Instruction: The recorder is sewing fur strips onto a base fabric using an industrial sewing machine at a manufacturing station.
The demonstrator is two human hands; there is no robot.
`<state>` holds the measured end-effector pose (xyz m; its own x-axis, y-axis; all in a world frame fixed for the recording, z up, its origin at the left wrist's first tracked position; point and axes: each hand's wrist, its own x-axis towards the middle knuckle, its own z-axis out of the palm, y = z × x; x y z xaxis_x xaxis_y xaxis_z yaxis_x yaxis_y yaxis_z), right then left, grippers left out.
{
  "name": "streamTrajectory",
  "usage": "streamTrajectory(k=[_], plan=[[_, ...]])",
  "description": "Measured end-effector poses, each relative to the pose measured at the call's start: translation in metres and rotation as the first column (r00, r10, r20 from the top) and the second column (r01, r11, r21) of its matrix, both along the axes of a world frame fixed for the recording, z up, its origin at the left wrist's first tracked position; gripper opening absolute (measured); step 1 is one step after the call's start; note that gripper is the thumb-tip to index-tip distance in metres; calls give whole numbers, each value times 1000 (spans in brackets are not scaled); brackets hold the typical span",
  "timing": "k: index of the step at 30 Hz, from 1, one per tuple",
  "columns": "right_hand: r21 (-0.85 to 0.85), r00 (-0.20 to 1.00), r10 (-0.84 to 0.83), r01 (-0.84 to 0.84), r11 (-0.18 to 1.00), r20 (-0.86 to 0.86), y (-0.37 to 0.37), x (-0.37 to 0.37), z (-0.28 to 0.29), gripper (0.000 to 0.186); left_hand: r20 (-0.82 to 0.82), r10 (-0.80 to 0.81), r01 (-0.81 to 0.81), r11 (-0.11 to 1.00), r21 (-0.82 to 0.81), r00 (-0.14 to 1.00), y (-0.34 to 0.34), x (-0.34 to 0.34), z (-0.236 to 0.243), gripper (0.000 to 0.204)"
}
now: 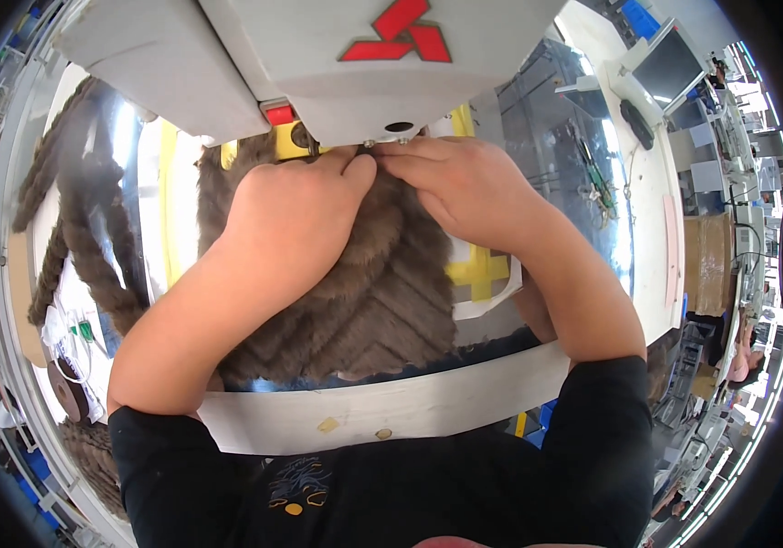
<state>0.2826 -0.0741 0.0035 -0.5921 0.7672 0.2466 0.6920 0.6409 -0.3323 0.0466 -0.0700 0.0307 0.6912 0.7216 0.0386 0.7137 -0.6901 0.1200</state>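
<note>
A brown fur piece (382, 310) with chevron-like ridges hangs toward me over the table's front. My left hand (296, 205) is closed on its far part, thumb and fingers bunched together under the sewing machine head (355, 100). From the right, my right hand (469, 187) reaches to the same spot, its fingers pressed together on the fur edge with the fingertips close to the left thumb. The machine head hides the needle area and part of both hands' fingertips. A yellow plate (293, 142) shows just left of the fingers.
Long brown fur strips (85, 237) lie at the left. A dark roll of tape (67, 393) is at the lower left. Tweezers and thin tools (597, 178) rest on the right, below a small screen (668, 68). Yellow tape (483, 274) marks the work surface. A cardboard box (709, 265) stands farther right.
</note>
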Motion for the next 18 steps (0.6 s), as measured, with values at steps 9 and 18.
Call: streamTrajectory(k=[9,18], plan=[[-26,1000,3,-4,1000,-20,-3,1,0,31,-29,-32,32,999,-15,999,-3,1,7,26],[-77,998,36,-40,996,-50,-9,-1,5,27,-41,-64,61,997,-56,997,-10,0,17,29]])
